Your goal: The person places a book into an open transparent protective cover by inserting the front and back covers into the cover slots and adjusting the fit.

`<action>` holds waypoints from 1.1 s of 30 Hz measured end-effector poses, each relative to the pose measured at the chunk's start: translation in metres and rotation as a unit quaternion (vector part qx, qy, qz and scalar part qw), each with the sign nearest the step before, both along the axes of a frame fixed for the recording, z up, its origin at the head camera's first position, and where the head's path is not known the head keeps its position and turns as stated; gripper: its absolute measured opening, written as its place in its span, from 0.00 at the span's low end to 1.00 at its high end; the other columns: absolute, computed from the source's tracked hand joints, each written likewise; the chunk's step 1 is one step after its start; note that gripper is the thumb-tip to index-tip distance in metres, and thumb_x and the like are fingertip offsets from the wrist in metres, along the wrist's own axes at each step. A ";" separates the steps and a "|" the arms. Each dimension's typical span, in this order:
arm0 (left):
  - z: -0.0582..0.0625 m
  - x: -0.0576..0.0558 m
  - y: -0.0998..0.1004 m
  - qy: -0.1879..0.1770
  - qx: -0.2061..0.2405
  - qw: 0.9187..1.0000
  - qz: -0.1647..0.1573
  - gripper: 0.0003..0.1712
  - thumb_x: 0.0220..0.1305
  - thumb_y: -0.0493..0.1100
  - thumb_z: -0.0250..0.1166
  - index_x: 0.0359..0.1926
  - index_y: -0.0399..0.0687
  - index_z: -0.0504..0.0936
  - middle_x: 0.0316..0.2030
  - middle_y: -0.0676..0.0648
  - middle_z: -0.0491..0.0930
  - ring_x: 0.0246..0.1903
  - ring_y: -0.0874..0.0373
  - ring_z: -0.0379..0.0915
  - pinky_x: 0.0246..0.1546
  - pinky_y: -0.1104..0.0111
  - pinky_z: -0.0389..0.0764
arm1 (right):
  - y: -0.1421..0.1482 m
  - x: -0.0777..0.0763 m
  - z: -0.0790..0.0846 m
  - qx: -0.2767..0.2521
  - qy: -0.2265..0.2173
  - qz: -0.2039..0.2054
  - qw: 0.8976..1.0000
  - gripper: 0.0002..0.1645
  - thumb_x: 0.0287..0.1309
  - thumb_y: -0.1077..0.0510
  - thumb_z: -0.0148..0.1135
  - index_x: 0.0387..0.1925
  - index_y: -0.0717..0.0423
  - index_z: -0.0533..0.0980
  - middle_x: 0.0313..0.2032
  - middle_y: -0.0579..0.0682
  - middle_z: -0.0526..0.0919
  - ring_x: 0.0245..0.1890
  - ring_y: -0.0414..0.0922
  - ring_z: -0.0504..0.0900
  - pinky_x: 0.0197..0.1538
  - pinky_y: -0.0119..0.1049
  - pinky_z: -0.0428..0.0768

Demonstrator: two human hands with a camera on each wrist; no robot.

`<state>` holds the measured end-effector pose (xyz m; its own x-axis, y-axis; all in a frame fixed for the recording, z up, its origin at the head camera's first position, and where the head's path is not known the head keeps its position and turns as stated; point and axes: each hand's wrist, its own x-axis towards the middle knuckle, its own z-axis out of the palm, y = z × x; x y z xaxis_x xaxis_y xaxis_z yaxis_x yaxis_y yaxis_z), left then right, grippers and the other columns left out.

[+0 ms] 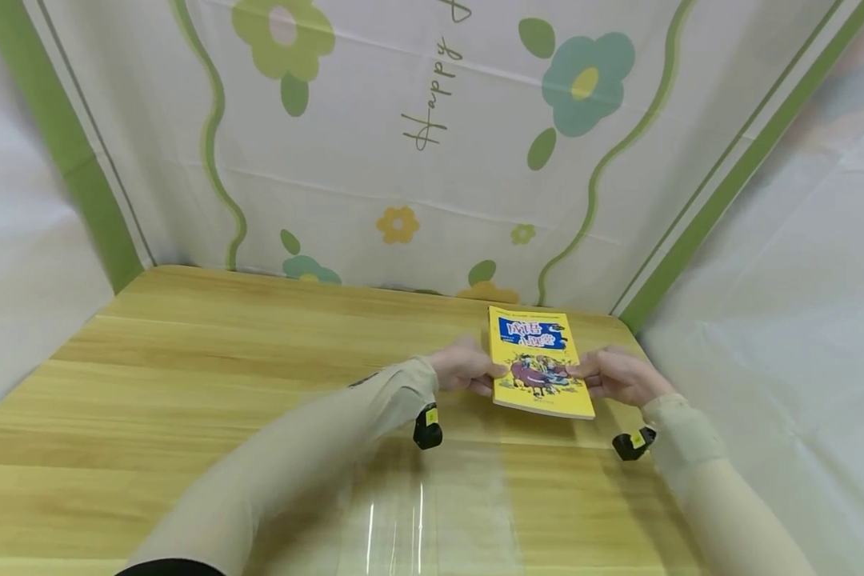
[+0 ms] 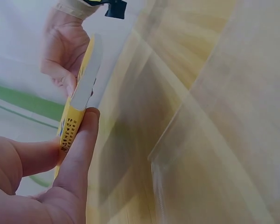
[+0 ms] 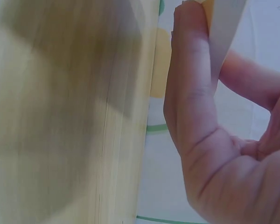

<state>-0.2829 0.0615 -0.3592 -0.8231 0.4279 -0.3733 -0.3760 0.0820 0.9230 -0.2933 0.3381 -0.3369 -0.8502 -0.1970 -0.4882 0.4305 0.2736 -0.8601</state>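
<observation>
A yellow paperback book (image 1: 536, 380) with a blue title panel and a cartoon picture is held above the wooden table between both hands. My left hand (image 1: 466, 368) pinches its left edge, thumb on the cover and fingers beneath; in the left wrist view the spine (image 2: 71, 128) lies between thumb and index finger. My right hand (image 1: 619, 374) pinches the opposite edge, also thumb on top. From the right wrist, the pale page edges (image 3: 221, 35) show between finger and thumb. A shadow falls on the table below the book.
The wood-grain table (image 1: 209, 352) spreads to the left and in front. A clear plastic sheet (image 1: 432, 512) lies at its near middle. A flower-printed curtain (image 1: 360, 160) hangs behind the far edge, and white cloth (image 1: 785, 320) hangs at the right.
</observation>
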 end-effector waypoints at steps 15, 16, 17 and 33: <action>0.004 0.014 -0.050 -0.038 0.029 0.997 -0.067 0.12 0.69 0.32 0.60 0.51 0.28 0.77 0.39 0.34 0.84 0.38 0.44 0.84 0.39 0.60 0.84 | -0.032 0.019 -0.008 -0.038 0.024 0.034 0.998 0.17 0.63 0.66 0.62 0.49 0.75 0.74 0.41 0.62 0.85 0.40 0.54 0.86 0.44 0.46 0.84; 0.004 0.015 -0.052 -0.040 0.032 0.996 -0.068 0.12 0.69 0.32 0.60 0.51 0.28 0.77 0.40 0.34 0.84 0.39 0.43 0.84 0.40 0.60 0.84 | -0.035 0.020 -0.009 -0.039 0.025 0.033 0.998 0.17 0.63 0.66 0.62 0.49 0.76 0.74 0.41 0.62 0.85 0.40 0.54 0.86 0.44 0.46 0.84; 0.005 0.016 -0.055 -0.042 0.034 0.996 -0.069 0.13 0.69 0.31 0.59 0.51 0.28 0.77 0.40 0.34 0.84 0.39 0.43 0.84 0.40 0.60 0.84 | -0.036 0.021 -0.009 -0.040 0.025 0.034 0.998 0.18 0.63 0.66 0.63 0.49 0.76 0.74 0.41 0.62 0.85 0.40 0.54 0.86 0.44 0.46 0.84; 0.010 0.038 -0.082 -0.018 0.030 0.996 -0.080 0.14 0.69 0.33 0.60 0.52 0.28 0.78 0.41 0.34 0.84 0.40 0.43 0.84 0.40 0.61 0.84 | -0.059 0.042 -0.008 -0.092 0.039 0.037 0.994 0.33 0.62 0.66 0.63 0.62 0.75 0.61 0.44 0.63 0.84 0.42 0.56 0.85 0.46 0.48 0.83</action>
<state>-0.2453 -0.0200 -0.3495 -0.7290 0.5755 -0.3706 -0.3950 0.0885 0.9144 -0.2516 0.2796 -0.3454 -0.8640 -0.3405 -0.3708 0.3444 0.1373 -0.9287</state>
